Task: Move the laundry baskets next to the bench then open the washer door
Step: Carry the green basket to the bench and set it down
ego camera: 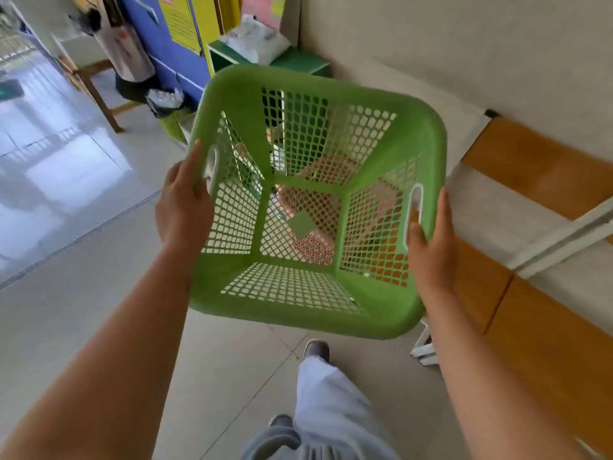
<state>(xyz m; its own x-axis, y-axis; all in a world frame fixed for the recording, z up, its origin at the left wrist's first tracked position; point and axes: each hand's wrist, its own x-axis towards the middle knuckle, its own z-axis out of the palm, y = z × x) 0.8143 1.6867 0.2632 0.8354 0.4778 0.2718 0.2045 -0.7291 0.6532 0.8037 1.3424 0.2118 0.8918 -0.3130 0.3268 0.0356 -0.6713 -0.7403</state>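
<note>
I hold an empty green mesh laundry basket up in front of me, above the tiled floor. My left hand grips its left rim by the handle slot. On the opposite rim, my right hand clasps the right handle slot. A wooden bench with white metal legs runs along the wall on my right. Through the basket's mesh a pink shape shows below, too unclear to name. No washer is visible.
A green cabinet with a white bag on it stands ahead by the wall. A small yellow-green bin with a black liner sits left of it, near a blue panel. A wooden table's leg stands far left. My feet are below.
</note>
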